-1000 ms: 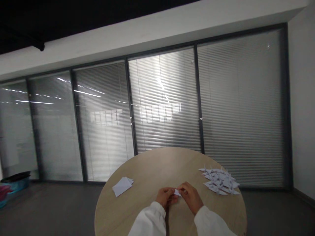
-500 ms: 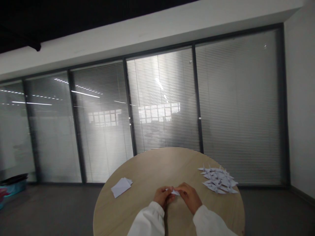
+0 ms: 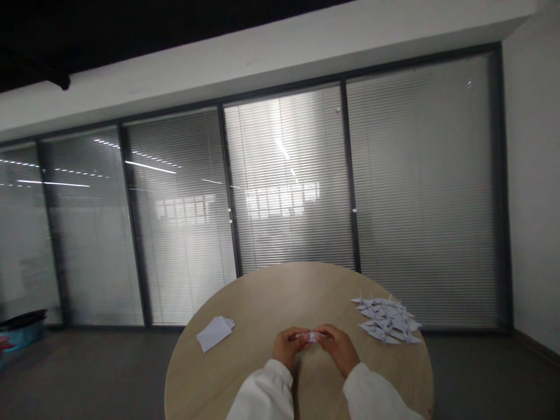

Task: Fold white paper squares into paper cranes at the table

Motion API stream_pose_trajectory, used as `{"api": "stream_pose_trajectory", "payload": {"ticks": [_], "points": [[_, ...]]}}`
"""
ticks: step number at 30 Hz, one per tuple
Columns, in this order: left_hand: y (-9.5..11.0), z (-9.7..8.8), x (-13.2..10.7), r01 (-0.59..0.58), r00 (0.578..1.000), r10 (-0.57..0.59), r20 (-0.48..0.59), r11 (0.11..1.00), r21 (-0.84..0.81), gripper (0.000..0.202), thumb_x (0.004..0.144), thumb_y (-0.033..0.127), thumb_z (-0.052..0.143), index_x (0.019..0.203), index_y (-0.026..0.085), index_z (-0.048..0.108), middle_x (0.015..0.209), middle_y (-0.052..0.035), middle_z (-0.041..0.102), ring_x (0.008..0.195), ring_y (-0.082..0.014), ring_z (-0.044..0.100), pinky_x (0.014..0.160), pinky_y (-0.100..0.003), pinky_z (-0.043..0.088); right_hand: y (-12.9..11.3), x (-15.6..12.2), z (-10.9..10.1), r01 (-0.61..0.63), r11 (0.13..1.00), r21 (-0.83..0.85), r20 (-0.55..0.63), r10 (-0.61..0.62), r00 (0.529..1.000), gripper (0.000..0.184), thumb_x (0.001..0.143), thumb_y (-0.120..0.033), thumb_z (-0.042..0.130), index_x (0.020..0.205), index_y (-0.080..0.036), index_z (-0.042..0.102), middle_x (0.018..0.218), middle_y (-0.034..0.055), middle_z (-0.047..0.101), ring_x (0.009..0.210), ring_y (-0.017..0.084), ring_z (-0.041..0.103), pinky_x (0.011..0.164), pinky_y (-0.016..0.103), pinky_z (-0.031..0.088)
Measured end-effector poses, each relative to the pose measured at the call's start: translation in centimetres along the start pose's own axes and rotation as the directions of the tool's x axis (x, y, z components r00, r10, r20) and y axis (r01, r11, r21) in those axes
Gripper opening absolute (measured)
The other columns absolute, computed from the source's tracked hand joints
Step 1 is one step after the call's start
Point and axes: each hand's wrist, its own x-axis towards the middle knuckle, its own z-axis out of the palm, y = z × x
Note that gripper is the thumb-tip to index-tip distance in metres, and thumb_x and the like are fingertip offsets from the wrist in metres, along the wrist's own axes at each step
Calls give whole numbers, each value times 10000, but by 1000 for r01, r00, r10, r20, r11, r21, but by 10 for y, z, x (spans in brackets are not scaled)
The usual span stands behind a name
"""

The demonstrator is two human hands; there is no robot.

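A small piece of folded white paper [image 3: 312, 336] is pinched between my two hands, low over the round wooden table [image 3: 301, 291]. My left hand [image 3: 289, 345] grips its left side, fingers closed. On its right side my right hand [image 3: 338, 347] holds it between thumb and fingers. Most of the paper is hidden behind the fingers, so its exact folded shape cannot be made out. To the right lies a cluster of several folded white paper cranes [image 3: 387, 319] with pointed tips. A few flat white paper sheets [image 3: 215, 333] lie on the left.
Glass partition panels with blinds [image 3: 291, 186] stand just beyond the table's far edge. A blue bin with a dark liner [image 3: 24, 329] is on the floor at far left. A white wall [image 3: 534, 175] closes the right side.
My right hand has turned slightly, bringing its thumb onto the folded paper. The paper now sits level between both hands. The cranes and sheets have stayed put.
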Motion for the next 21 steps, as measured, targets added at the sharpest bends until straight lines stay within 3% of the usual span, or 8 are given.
{"api": "stream_pose_trajectory", "payload": {"ticks": [12, 21], "points": [[6, 7, -7, -90, 996, 90, -4, 994, 57, 308, 455, 345, 737, 655, 118, 684, 605, -50, 654, 582, -156, 584, 603, -280, 484, 4, 0, 0, -12, 997, 70, -7, 13, 1000, 272, 695, -431, 533, 719, -182, 637, 670, 17, 643, 634, 152, 569, 581, 222, 428], [2, 6, -6, -178, 984, 176, 30, 964, 197, 270, 567, 368, 656, 672, 119, 655, 582, -35, 631, 543, -141, 561, 567, -257, 460, -3, 0, -1, 16, 1000, -13, -42, -17, 999, 261, 707, -412, 513, 682, -180, 630, 669, 25, 645, 645, 163, 575, 620, 243, 432]]}}
